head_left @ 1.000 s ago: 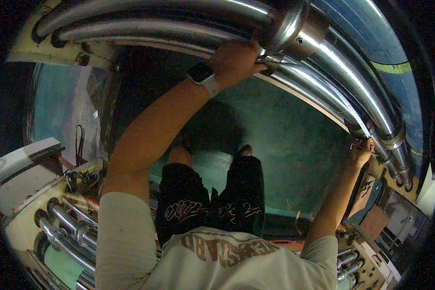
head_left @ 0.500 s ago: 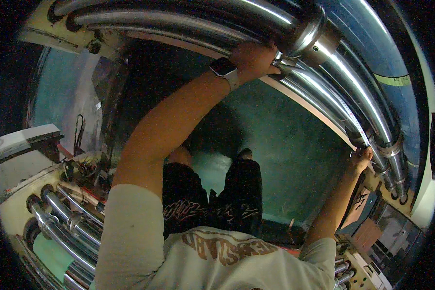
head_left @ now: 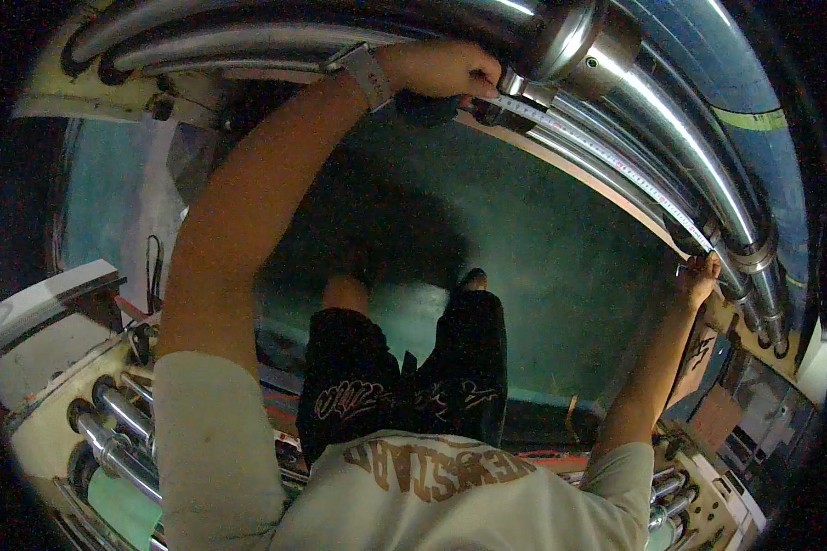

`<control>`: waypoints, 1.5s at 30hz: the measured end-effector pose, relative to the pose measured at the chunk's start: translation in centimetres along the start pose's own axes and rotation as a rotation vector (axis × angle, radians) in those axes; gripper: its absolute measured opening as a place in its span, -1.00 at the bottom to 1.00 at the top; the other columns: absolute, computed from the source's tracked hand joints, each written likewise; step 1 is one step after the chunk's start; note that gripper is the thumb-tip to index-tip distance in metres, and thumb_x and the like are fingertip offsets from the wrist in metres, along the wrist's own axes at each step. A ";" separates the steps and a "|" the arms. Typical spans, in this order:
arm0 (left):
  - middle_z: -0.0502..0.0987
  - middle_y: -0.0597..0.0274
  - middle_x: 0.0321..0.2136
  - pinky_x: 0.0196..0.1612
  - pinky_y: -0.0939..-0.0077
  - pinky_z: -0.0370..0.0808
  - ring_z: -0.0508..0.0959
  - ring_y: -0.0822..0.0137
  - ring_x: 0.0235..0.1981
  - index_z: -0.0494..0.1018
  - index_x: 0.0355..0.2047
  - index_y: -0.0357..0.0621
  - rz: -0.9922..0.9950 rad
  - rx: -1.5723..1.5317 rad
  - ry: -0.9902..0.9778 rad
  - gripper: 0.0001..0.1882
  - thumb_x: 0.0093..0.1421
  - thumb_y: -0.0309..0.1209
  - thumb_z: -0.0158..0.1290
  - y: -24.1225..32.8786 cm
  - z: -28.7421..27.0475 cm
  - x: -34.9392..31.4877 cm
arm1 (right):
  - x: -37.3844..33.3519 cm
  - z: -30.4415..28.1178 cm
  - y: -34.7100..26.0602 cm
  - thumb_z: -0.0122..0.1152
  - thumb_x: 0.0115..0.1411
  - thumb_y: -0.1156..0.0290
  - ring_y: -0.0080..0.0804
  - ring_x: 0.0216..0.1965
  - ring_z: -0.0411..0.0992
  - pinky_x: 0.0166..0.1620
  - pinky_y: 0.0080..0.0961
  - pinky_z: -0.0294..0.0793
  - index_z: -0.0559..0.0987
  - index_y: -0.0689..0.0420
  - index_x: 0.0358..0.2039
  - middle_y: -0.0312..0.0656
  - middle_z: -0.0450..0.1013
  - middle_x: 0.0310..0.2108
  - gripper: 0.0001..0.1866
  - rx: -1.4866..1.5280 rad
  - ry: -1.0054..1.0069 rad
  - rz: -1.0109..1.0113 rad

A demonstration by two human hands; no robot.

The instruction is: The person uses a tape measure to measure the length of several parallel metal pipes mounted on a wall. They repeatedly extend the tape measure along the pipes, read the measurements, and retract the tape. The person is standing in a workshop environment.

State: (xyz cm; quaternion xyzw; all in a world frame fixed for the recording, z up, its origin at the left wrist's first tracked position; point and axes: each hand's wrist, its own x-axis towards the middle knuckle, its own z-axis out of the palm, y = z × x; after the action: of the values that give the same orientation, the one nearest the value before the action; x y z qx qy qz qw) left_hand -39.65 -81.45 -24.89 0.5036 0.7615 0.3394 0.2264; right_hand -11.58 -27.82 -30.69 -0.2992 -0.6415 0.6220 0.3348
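A pale tape measure blade point(head_left: 629, 170) is stretched along the polished metal rollers at the upper right. My left hand point(head_left: 450, 70) pinches one end of it beside a shiny collar-like fitting point(head_left: 528, 90). Below that hand is a dark rounded shape whose kind I cannot make out. Farther right, the blade's other end meets the closed fingers of my right hand point(head_left: 703, 268), next to the lower ends of the rollers. A large metal collar point(head_left: 583, 46) sits on the thicker roller above the tape.
Steel rollers point(head_left: 248, 41) curve across the top between pale frame plates point(head_left: 41, 83). A dark green surface point(head_left: 542, 275) lies below, around my legs. More rollers point(head_left: 115, 459) stand at lower left, near a white box-like unit point(head_left: 50, 303). A blue surface point(head_left: 753, 83) borders the upper right.
My left hand has moved left and slightly up, away from the large collar, and more of the blade now shows. My right hand has stayed near the rollers' right ends.
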 end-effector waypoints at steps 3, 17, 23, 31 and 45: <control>0.44 0.21 -0.66 -0.48 0.46 0.34 0.44 0.39 -0.59 0.37 -0.50 -0.23 0.026 -0.003 0.003 -0.77 0.11 -0.29 -0.08 -0.5 0.1 0.5 | 0.0 -0.4 -0.6 0.03 0.10 0.31 -0.50 -0.45 0.27 -0.43 -0.58 0.29 0.32 0.12 -0.40 -0.26 0.31 -0.47 -0.83 -0.315 -0.115 -0.269; 0.44 0.21 -0.56 -0.34 0.43 0.35 0.42 0.37 -0.48 0.41 -0.40 -0.16 -0.127 0.167 -0.107 -0.71 0.13 -0.18 -0.11 -1.2 -0.4 1.7 | -1.3 1.3 -1.5 -0.09 0.16 0.28 -0.45 -0.43 0.32 -0.35 -0.51 0.35 0.31 0.10 -0.39 -0.19 0.38 -0.39 -0.84 0.031 -0.104 0.006; 0.47 0.21 -0.51 -0.32 0.46 0.36 0.43 0.40 -0.45 0.43 -0.34 -0.14 -0.101 0.157 -0.071 -0.70 0.12 -0.18 -0.09 -0.3 -0.5 1.9 | 0.6 -2.0 -0.7 -0.05 0.15 0.31 -0.59 -0.57 0.20 -0.58 -0.68 0.22 0.32 0.03 -0.40 -0.29 0.29 -0.51 -0.90 -0.036 -0.138 -0.073; 0.37 0.28 -0.67 -0.46 0.48 0.33 0.35 0.43 -0.59 0.39 -0.47 -0.20 -0.121 0.068 -0.114 -0.72 0.11 -0.22 -0.09 -0.9 -0.5 1.4 | 0.7 -2.0 -0.2 0.03 0.08 0.46 -0.45 -0.44 0.27 -0.47 -0.61 0.31 0.35 0.29 -0.26 -0.19 0.27 -0.40 -0.78 -1.211 -0.244 -1.050; 0.38 0.28 -0.67 -0.45 0.46 0.33 0.37 0.45 -0.58 0.39 -0.48 -0.19 -0.147 0.082 -0.102 -0.73 0.12 -0.23 -0.10 -0.3 -0.4 1.5 | 1.1 -3.6 -0.6 0.14 -0.10 0.52 -0.03 -0.29 0.28 -0.29 -0.31 0.33 0.36 0.23 -0.21 0.00 0.32 -0.36 -0.62 -1.275 -0.233 -0.916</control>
State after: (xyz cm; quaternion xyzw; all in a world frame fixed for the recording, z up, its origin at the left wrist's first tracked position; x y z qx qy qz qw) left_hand -40.69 -80.27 -24.84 0.4718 0.7973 0.2642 0.2682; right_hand -9.37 -24.84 -30.06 -0.0724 -0.9642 -0.0375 0.2523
